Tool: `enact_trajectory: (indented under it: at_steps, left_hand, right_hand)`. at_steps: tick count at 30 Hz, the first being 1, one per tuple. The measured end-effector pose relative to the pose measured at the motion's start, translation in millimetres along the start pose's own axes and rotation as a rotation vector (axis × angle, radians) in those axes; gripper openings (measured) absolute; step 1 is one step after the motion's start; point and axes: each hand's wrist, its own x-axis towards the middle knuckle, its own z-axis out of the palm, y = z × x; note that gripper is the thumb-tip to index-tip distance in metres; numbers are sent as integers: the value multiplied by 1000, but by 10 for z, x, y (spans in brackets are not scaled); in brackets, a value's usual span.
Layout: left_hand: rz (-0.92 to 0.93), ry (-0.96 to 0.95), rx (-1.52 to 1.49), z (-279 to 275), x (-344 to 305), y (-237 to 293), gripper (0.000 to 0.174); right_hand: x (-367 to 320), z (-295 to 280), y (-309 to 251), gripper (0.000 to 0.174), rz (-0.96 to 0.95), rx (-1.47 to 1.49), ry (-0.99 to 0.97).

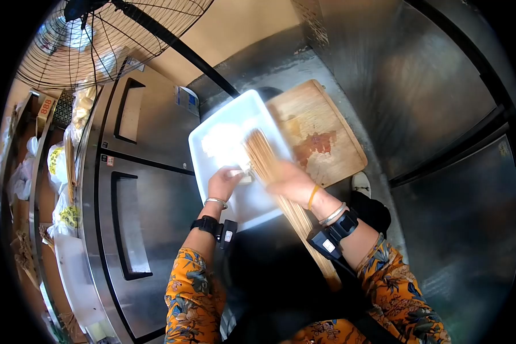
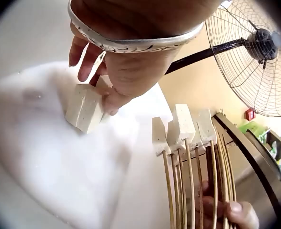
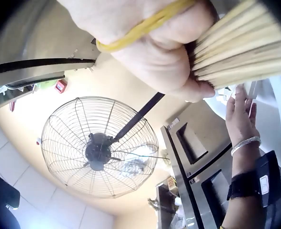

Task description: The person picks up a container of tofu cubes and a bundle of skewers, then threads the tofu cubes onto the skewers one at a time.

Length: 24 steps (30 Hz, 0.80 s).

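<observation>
My left hand (image 1: 223,184) is low over a white plastic tub (image 1: 258,202), its thumb and fingers pinching white tofu blocks (image 2: 84,109) that lie side by side. A thick bundle of bamboo skewers (image 1: 297,218) is gripped in my right hand (image 1: 292,182), which looks blurred in the head view. The bundle slants across the tub's near edge, its lower end reaching back beside my right forearm. In the left wrist view, several skewers carry tofu pieces (image 2: 182,123) on their tips, to the right of the pinched blocks. Glare washes out the white contents in the tub.
A wooden cutting board (image 1: 341,135) with a reddish wet stain lies right of the tub. A caged fan (image 1: 114,43) on a black pole stands at the back left. Steel cabinets (image 1: 140,123) flank the left, with steel doors (image 1: 441,74) at the right.
</observation>
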Motion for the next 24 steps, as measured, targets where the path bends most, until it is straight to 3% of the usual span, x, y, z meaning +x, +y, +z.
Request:
enact_trajectory:
  at_steps: [2, 5, 8, 11, 14, 17, 20, 24]
  left_hand:
    - [-49, 25, 43, -72, -9, 66, 36]
    - [-209, -71, -102, -97, 56, -41, 37]
    - [-145, -30, -45, -133, 4, 68, 36]
    - [32, -22, 43, -42, 80, -129, 33]
    - [40, -69, 185, -87, 30, 65, 20]
    - [11, 0, -41, 132, 142, -289, 17]
    - [-223, -107, -315, 41, 44, 16, 16]
    - [-161, -113, -140, -39, 54, -80, 21]
  right_hand:
    - [6, 8, -7, 42, -44, -97, 9]
    - [2, 21, -8, 43, -108, -5, -42]
    - [24, 26, 51, 45, -64, 7, 6]
    - [41, 16, 65, 48, -2, -13, 25]
    - [114, 14, 216, 49, -148, -56, 59]
    - [91, -5, 54, 49, -126, -134, -32]
    - [32, 26, -25, 48, -80, -259, 19]
    - [-3, 57, -48, 49, -110, -183, 59]
